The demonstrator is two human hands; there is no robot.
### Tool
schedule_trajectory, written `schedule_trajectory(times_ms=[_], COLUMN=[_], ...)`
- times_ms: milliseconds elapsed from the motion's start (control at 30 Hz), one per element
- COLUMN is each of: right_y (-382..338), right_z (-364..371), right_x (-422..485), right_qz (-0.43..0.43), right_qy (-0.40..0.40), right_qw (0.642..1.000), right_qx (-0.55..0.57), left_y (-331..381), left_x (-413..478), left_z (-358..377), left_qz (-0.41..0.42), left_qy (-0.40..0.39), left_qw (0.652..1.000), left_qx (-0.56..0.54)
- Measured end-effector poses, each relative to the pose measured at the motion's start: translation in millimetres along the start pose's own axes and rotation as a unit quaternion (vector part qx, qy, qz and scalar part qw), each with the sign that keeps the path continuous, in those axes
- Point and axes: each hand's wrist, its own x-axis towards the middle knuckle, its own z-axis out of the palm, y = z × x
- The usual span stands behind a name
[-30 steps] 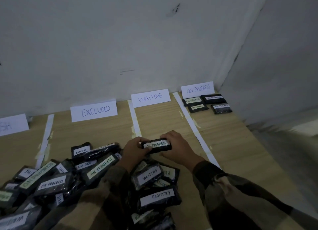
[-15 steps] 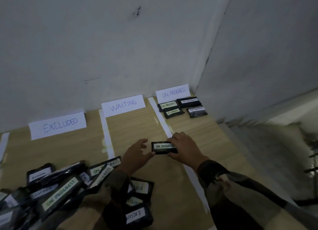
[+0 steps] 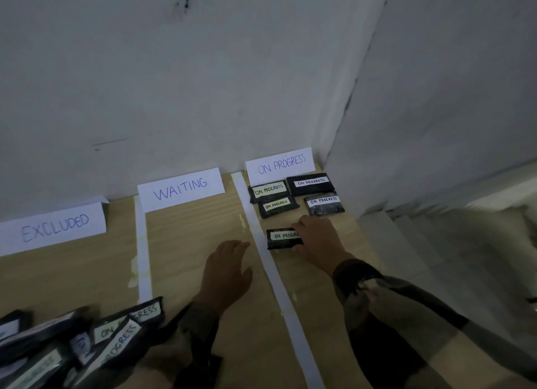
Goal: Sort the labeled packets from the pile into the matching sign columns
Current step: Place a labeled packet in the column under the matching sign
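Note:
My right hand (image 3: 318,240) grips a black packet labeled ON PROGRESS (image 3: 281,238) by its right end, low over the wooden table (image 3: 197,237) in the ON PROGRESS column. Just beyond it lie several black ON PROGRESS packets (image 3: 296,195) in front of the ON PROGRESS sign (image 3: 280,164). My left hand (image 3: 226,272) hovers flat with straight fingers in the WAITING column, holding nothing. The WAITING sign (image 3: 180,188) and EXCLUDED sign (image 3: 53,227) stand along the wall. The pile of labeled black packets (image 3: 75,345) fills the bottom left corner.
White paper strips (image 3: 279,287) divide the table into columns; another strip (image 3: 142,257) separates EXCLUDED from WAITING. The grey wall (image 3: 203,83) backs the signs, and a side wall (image 3: 436,98) closes the right. The table's right edge drops to a tiled floor (image 3: 421,257).
My right hand carried the ON PROGRESS packet right across the strip into the ON PROGRESS column. My left hand let go of it and flattened out. The view swung right.

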Motion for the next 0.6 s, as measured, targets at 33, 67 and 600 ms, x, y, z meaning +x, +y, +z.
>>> schedule_trajectory(times_ms=[33,67,600], right_y=[4,7,23], right_z=[2,4,29], right_x=[6,11,58], right_qz=[-0.001,-0.003,-0.039], right_qy=[0.001,0.002,0.045], right_qw=[1.0,1.0,0.998], right_qx=[-0.003,-0.006,0.025], left_y=[0,0,8], left_x=[3,7,42], left_z=[3,6,22], left_qz=[0.005,0.006,-0.051], left_qy=[0.001,0.002,-0.008], left_qw=[1.0,1.0,0.999], left_qx=[0.013,0.022,0.015])
